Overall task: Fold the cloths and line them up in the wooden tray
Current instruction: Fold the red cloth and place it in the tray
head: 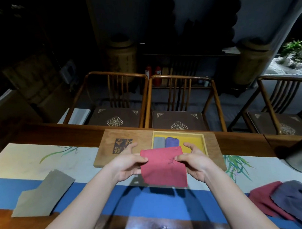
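Observation:
A red cloth point(163, 167) hangs folded in the air just in front of the wooden tray point(212, 146). My left hand point(130, 162) pinches its left edge and my right hand point(195, 162) pinches its right edge. In the tray's yellow-lined recess point(192, 142) lie a folded grey cloth point(158, 142) and, to its right, a folded purple cloth point(172, 141). A loose grey cloth point(43, 193) lies flat on the table at the left. At the right lie a crumpled dark red cloth point(263, 196) and a dark blue-grey cloth point(297, 199) overlapping it.
The table carries a painted runner point(43, 161) with a blue band. The tray's left part bears a dark carved seal point(123, 145). A dark object point(301, 158) sits at the right edge. Three wooden chairs point(179, 98) stand behind the table.

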